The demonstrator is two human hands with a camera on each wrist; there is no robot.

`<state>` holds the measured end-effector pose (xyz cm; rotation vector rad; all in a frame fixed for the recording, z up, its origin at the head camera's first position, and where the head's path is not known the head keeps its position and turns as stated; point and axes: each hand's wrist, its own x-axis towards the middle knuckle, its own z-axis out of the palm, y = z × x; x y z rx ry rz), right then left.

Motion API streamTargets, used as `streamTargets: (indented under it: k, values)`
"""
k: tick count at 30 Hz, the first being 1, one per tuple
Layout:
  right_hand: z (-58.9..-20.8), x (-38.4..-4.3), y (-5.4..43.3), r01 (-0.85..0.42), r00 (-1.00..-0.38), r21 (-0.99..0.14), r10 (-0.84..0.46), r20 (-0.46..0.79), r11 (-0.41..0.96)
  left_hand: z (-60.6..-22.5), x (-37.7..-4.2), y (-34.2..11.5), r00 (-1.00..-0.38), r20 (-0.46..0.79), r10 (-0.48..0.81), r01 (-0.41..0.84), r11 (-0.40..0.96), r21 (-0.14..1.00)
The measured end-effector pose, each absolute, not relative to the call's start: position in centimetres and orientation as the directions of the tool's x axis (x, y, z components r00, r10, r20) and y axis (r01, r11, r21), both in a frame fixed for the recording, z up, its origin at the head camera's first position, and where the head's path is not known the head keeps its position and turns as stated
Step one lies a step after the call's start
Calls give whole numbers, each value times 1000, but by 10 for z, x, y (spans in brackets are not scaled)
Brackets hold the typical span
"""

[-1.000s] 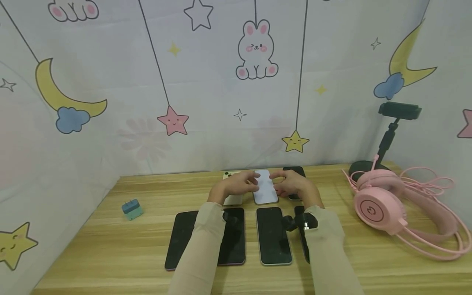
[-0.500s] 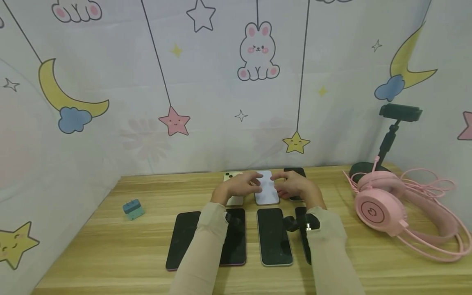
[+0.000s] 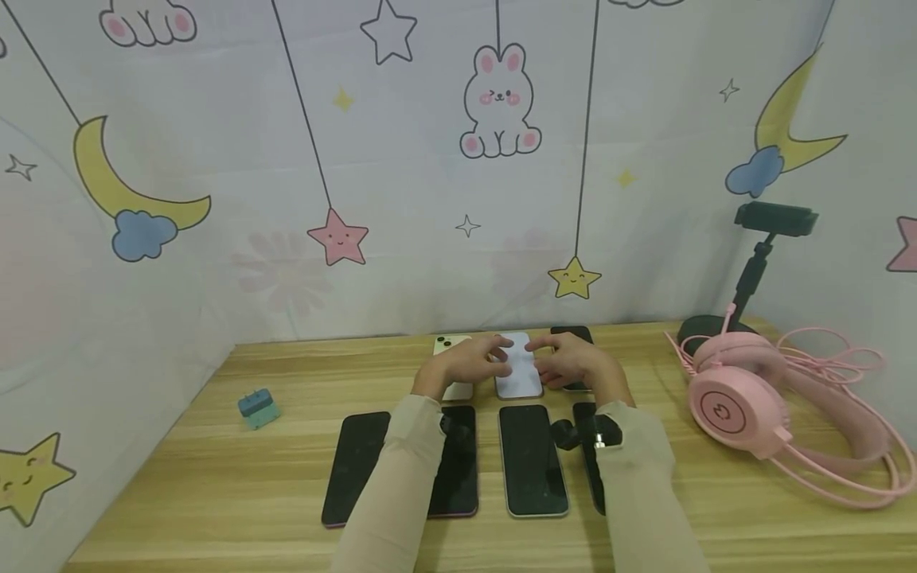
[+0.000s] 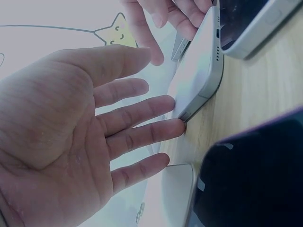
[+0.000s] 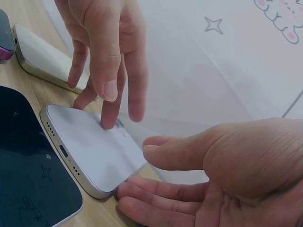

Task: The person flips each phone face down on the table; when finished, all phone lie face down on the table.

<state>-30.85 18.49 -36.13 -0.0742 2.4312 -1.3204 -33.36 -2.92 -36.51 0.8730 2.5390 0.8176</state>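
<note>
A white phone [image 3: 519,380] lies in the back row, its plain pale face up and its charging port toward the person. My left hand [image 3: 462,362] is at its left side with relaxed, nearly straight fingers, fingertips right at the edge in the left wrist view. From the other side my right hand [image 3: 576,364] reaches in, its lower fingertips [image 5: 127,189] at the phone's right edge and its thumb raised. A cream phone [image 3: 458,390] with camera lenses lies partly under the left hand. A dark phone [image 3: 573,330] is partly hidden by the right hand.
Nearer the person lie several dark phones, including one with a light rim [image 3: 532,461] and one [image 3: 351,465] at left. A blue-green block [image 3: 258,408] stands further left. Pink headphones [image 3: 738,406] and a black stand [image 3: 752,274] occupy the right. A patterned cloth [image 3: 401,159] hangs behind.
Almost nothing moves. Both hands stay at the white phone's sides, and the view shifts slightly.
</note>
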Motion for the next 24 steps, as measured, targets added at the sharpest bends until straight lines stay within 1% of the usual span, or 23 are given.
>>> streamTargets:
  k: [8, 16, 19, 24]
  values:
    - [-362, -307, 188, 128, -930, -836, -229, -288, 533, -367, -333, -26, -748, -121, 652, 459, 641, 615]
    - [-364, -309, 198, 113, -942, -872, -227, -246, 477, -368, -334, -17, -730, -80, 678, 491, 603, 628]
    - [-364, -309, 203, 106, -945, -869, -224, -240, 484, -368, -332, -12, -721, -88, 688, 495, 600, 628]
    - [-367, -308, 216, 100, -948, -855, -213, -238, 509, -367, -330, -3, -699, -99, 708, 530, 606, 593]
